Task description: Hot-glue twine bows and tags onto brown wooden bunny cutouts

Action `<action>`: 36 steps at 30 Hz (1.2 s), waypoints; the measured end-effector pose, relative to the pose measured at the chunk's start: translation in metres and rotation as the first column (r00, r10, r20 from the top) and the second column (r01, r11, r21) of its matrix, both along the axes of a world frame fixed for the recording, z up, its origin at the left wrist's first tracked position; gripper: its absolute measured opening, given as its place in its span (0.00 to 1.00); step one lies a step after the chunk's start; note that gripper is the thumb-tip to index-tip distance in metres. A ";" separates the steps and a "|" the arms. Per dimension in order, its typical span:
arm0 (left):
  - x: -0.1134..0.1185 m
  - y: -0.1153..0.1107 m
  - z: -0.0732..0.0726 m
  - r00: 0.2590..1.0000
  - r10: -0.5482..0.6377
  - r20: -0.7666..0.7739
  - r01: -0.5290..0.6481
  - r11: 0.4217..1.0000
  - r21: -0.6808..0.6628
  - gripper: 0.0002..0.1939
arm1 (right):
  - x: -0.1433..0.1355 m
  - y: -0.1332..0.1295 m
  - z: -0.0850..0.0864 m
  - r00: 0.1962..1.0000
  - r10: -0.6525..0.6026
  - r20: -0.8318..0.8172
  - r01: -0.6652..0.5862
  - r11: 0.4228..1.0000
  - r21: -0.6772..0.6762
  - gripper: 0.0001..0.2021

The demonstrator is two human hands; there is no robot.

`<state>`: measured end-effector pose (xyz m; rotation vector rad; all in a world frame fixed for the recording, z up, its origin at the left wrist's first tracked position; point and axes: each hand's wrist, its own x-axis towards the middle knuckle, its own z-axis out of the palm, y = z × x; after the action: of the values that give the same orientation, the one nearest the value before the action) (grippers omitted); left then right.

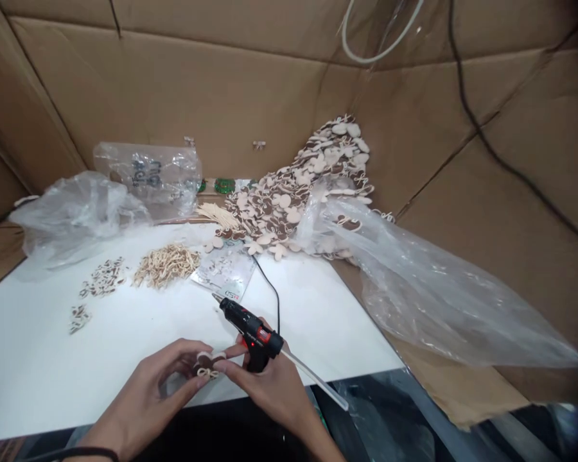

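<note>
- Left hand (pixel 158 378): grip pinching the bow piece (pixel 205 363) above the near edge of the surface (pixel 139 333);
- Right hand (pixel 277 385): grip wrapped round the glue gun (pixel 250 327), thumb at the bow piece;
- Long clear bag (pixel 428 282): partly over the heap (pixel 264 205);
- Crumpled bag (pixel 81 212): contents indistinct.

Looks like a small craft workshop tbh. Walled in with brown cardboard (pixel 173 83), laid out around a white tabletop (pixel 322 327). Got a hot glue gun (pixel 243 323) near, a big heap of look-alike brown-and-cream pieces (pixel 289 199) far right, piled beige cord bits (pixel 166 264) left, clear plastic bags (pixel 428 282) either side.
</note>
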<state>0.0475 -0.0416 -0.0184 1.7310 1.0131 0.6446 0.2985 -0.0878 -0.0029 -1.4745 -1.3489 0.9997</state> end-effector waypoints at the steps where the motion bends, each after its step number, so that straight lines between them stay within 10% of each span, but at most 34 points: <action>1: 0.001 0.000 0.004 1.000 -0.010 0.000 0.010 1.000 0.003 0.19 | -0.001 0.000 0.000 1.000 -0.003 0.005 0.003 1.000 0.020 0.11; 7: -0.004 0.006 0.010 0.999 -0.028 -0.033 0.031 0.995 0.092 0.21 | -0.004 0.003 -0.001 0.999 -0.045 0.011 0.045 0.999 0.031 0.12; 12: -0.028 0.031 0.011 0.980 0.196 -0.043 -0.183 0.961 0.205 0.28 | -0.005 0.007 -0.008 0.993 -0.115 -0.024 0.115 0.993 -0.024 0.13; 17: -0.038 0.080 0.048 0.967 0.246 -0.061 -0.212 0.918 0.335 0.32 | -0.005 0.009 -0.016 0.974 -0.169 -0.151 0.166 0.986 -0.032 0.17; 23: 0.035 0.168 0.119 0.992 0.111 0.054 -0.124 0.891 0.437 0.29 | -0.007 0.015 -0.029 0.964 -0.184 -0.194 0.179 0.983 -0.043 0.20; 27: 0.093 0.208 0.148 0.960 0.121 0.253 -0.222 0.879 0.423 0.45 | -0.006 0.018 -0.037 0.949 -0.194 -0.249 0.191 0.981 -0.036 0.23; 31: 0.101 0.206 0.138 0.925 0.142 0.352 -0.289 0.864 0.412 0.54 | -0.006 0.018 -0.038 0.930 -0.189 -0.315 0.181 0.982 -0.055 0.24; 36: 0.045 0.180 0.107 0.905 0.254 0.342 -0.408 0.744 0.529 0.43 | -0.004 0.014 -0.029 0.944 -0.187 -0.271 0.175 0.982 -0.065 0.23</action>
<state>0.0930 0.1387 0.0890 1.9320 1.0129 1.5129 0.2942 -0.0735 -0.0319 -1.4001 -0.9811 1.0722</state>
